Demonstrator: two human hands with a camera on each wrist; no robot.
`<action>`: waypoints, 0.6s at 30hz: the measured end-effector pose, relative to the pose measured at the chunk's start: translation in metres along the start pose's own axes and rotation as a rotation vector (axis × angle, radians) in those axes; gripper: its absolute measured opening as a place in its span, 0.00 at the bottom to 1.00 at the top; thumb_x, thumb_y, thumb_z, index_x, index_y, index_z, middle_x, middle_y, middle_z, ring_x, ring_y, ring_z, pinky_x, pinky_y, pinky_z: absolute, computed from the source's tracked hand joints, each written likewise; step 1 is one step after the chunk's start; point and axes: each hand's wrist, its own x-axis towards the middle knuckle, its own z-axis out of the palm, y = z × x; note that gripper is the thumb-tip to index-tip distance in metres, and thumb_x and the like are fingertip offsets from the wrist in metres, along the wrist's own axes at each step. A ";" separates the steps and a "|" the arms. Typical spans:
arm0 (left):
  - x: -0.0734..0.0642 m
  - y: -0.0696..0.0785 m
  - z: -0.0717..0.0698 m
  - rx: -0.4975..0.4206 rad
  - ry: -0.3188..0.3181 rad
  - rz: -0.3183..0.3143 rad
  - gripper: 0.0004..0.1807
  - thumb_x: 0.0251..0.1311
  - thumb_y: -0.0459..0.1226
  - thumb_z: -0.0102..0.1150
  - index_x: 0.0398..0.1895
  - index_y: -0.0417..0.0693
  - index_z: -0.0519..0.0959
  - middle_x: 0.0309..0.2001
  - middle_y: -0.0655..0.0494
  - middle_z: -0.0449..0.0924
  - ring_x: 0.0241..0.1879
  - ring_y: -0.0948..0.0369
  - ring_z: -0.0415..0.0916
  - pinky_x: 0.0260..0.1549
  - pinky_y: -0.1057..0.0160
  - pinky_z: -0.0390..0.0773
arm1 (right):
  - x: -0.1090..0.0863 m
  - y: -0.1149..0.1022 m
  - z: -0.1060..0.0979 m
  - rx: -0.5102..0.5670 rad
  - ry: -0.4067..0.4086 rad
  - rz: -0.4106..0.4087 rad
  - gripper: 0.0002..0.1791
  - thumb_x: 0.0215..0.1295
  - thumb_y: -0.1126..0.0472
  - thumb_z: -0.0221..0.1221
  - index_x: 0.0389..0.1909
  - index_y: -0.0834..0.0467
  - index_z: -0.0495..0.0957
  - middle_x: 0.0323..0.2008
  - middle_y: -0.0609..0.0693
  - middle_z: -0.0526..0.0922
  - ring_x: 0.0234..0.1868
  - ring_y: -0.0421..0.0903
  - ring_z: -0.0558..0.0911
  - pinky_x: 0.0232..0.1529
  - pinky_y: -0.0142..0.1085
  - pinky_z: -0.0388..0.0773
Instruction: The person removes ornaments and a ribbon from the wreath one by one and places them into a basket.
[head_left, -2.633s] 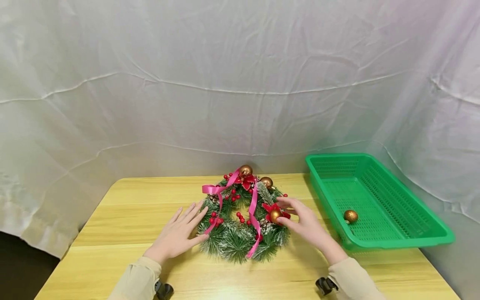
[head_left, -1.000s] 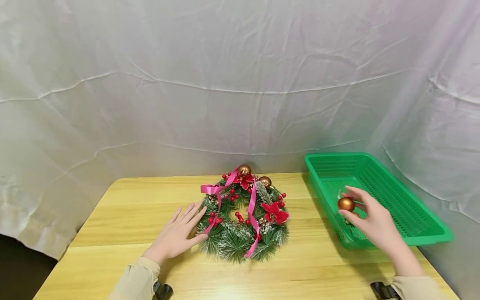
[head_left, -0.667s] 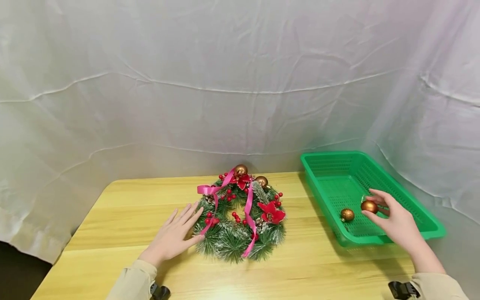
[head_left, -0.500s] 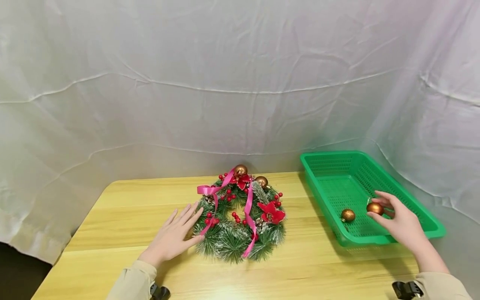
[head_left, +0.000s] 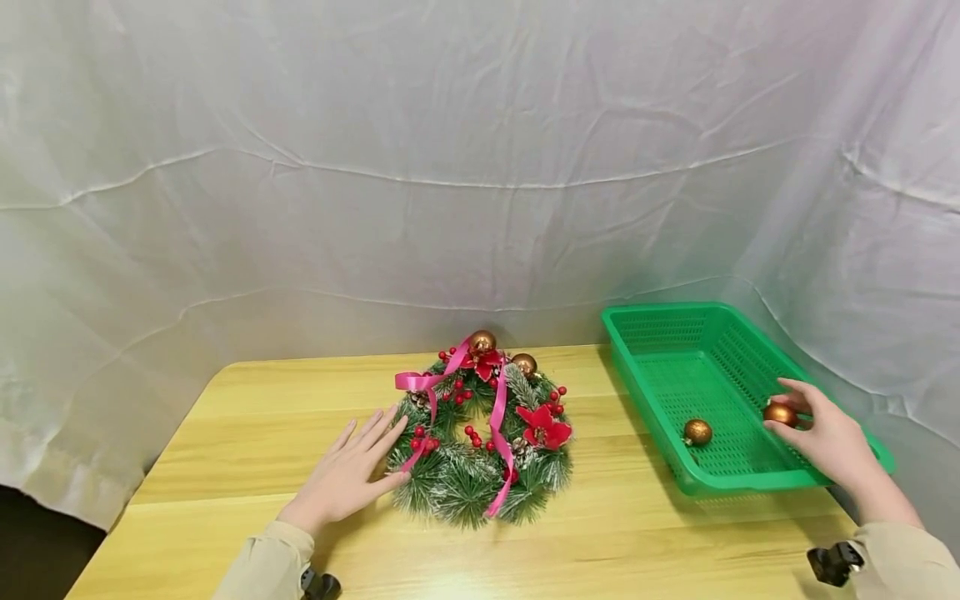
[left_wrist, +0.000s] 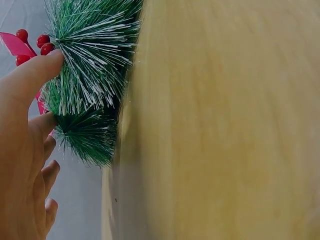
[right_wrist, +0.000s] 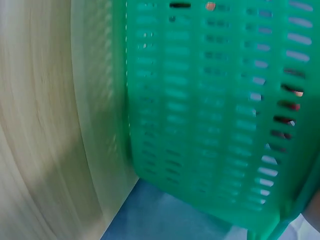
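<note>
A green Christmas wreath (head_left: 461, 496) with frosted tips, red berries, red flowers and pink ribbon lies on the table. My left hand (head_left: 348, 479), fingers straight and spread, rests at its left edge; in the left wrist view its thumb (left_wrist: 47, 65) touches the needles beside the berries. Over the right part of a green plastic basket (head_left: 663, 408), my right hand (head_left: 836, 437) pinches a shiny copper Christmas ball (head_left: 780, 414) between thumb and fingers. A second, glittery ball (head_left: 697, 432) lies on the basket floor. The right wrist view shows mostly the basket's slotted outer wall (right_wrist: 190, 115).
Two more copper balls sit at the wreath's back, one at the top (head_left: 482, 341) and one just right of it (head_left: 524, 364). The wooden table (head_left: 585, 533) ends at a grey cloth backdrop (head_left: 420, 233). Along the basket runs a raised rim (head_left: 750, 481).
My right hand took the copper ball off the wreath's red flower, carried it right over the basket and has moved farther right with it. The left hand has stayed on the wreath.
</note>
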 end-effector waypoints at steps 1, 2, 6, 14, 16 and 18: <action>0.000 0.000 0.000 0.000 0.001 0.000 0.44 0.62 0.66 0.43 0.76 0.55 0.49 0.76 0.60 0.38 0.73 0.52 0.41 0.68 0.42 0.43 | 0.000 0.002 0.000 0.000 -0.001 0.002 0.39 0.54 0.65 0.69 0.65 0.70 0.61 0.47 0.68 0.78 0.40 0.11 0.60 0.29 0.19 0.66; 0.000 0.000 0.000 -0.001 0.002 0.001 0.45 0.62 0.66 0.43 0.76 0.55 0.49 0.76 0.60 0.39 0.73 0.52 0.42 0.68 0.42 0.43 | 0.000 0.004 -0.001 0.001 -0.003 0.004 0.39 0.54 0.64 0.69 0.64 0.70 0.61 0.47 0.68 0.78 0.40 0.10 0.58 0.29 0.20 0.66; -0.001 0.000 0.001 -0.006 0.006 0.002 0.45 0.62 0.65 0.44 0.76 0.55 0.49 0.76 0.59 0.40 0.73 0.50 0.44 0.68 0.42 0.44 | 0.000 0.008 -0.001 -0.001 -0.025 0.015 0.40 0.56 0.62 0.68 0.65 0.70 0.60 0.46 0.68 0.78 0.40 0.10 0.57 0.30 0.24 0.66; 0.000 0.000 0.001 -0.002 0.004 0.001 0.44 0.62 0.65 0.44 0.76 0.54 0.50 0.76 0.58 0.40 0.73 0.50 0.44 0.68 0.42 0.44 | 0.002 0.005 -0.001 0.033 -0.185 0.018 0.45 0.56 0.58 0.69 0.69 0.68 0.56 0.46 0.65 0.79 0.40 0.13 0.63 0.30 0.30 0.74; 0.000 0.000 0.000 -0.004 0.006 0.003 0.44 0.62 0.65 0.44 0.76 0.54 0.50 0.76 0.57 0.41 0.73 0.50 0.44 0.68 0.42 0.44 | 0.002 0.003 0.000 0.025 -0.222 0.010 0.46 0.56 0.57 0.69 0.69 0.67 0.55 0.47 0.64 0.79 0.40 0.14 0.64 0.32 0.39 0.77; 0.000 0.001 0.001 -0.003 0.008 0.003 0.44 0.62 0.65 0.44 0.76 0.54 0.50 0.76 0.56 0.42 0.73 0.50 0.45 0.68 0.42 0.44 | 0.002 0.003 0.000 0.023 -0.234 0.002 0.46 0.56 0.57 0.69 0.69 0.68 0.55 0.47 0.65 0.79 0.40 0.15 0.64 0.34 0.48 0.78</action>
